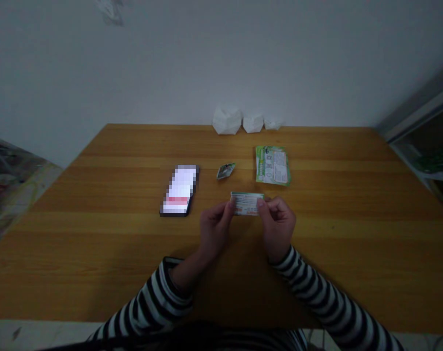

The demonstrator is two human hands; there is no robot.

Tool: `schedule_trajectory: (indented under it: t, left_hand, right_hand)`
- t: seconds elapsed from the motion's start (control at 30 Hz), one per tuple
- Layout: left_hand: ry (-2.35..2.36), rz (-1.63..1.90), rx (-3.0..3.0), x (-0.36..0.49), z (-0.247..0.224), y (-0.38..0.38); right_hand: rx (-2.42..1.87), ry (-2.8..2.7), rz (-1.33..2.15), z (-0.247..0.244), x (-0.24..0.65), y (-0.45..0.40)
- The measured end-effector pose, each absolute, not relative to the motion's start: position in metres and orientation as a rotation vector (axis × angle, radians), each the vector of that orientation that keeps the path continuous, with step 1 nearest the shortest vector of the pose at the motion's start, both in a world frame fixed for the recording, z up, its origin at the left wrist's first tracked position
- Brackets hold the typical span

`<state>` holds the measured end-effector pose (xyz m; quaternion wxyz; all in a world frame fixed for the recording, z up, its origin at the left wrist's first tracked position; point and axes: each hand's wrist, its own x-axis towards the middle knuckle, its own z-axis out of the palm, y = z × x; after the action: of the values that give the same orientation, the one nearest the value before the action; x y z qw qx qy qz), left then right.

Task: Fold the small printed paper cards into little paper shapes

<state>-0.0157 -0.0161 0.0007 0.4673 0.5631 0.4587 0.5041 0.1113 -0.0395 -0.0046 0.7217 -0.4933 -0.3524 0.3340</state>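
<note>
Head view: striped left sleeve and right sleeve are nearest, coming in from the bottom edge, black and white bands; left one sits back off the wrist, right one reaches it. Both lie over the near part of the surface, wood, lengthwise grain. Left hand: grip clamped on the left end of the slip, thumb on the face toward the camera. Right hand: grip clamped on the slip's right end, thumb likewise on that face, fingers curled behind. So slip is stretched between the two hands, roughly mid-surface, long side across. It's small, whitish, green along the top edge, rows of print, orange-red marks low down; text too small to read. Can't tell if its lower edge touches the surface. Phone lies left of the left hand, face up, screen lit but pixelated, slightly slanted. Small packet lies beyond the slip, a bit left, tilted, well apart from phone. Big packet, green and white with print, lies flat beyond the right hand. Far edge: three white papers, folded or crumpled, in a row by the wall, largest at left, smallest at right.
</note>
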Motion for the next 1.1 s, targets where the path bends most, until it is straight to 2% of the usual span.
schedule_trajectory:
  t: [0.53,0.67,0.83,0.97,1.1]
  left_hand:
    - [1.143,1.179,1.395,-0.016,0.002,-0.016]
    - [1.108,1.042,1.447,-0.024,0.009,-0.006]
    - [0.876,0.68,1.59,-0.038,0.014,0.01]
    - [0.803,0.581,1.624,-0.04,0.011,0.014]
    - [0.813,0.693,1.492,-0.034,0.007,0.014]
  right_hand:
    - [-1.105,-0.736,0.746,-0.007,0.111,-0.038]
    - [-1.068,-0.812,1.0,-0.006,0.13,-0.03]
    - [-0.971,-1.346,1.517,-0.002,0.162,-0.022]
    - [-0.956,-1.492,1.507,-0.006,0.162,-0.023]
    - [-0.987,-1.389,1.41,-0.013,0.153,-0.023]
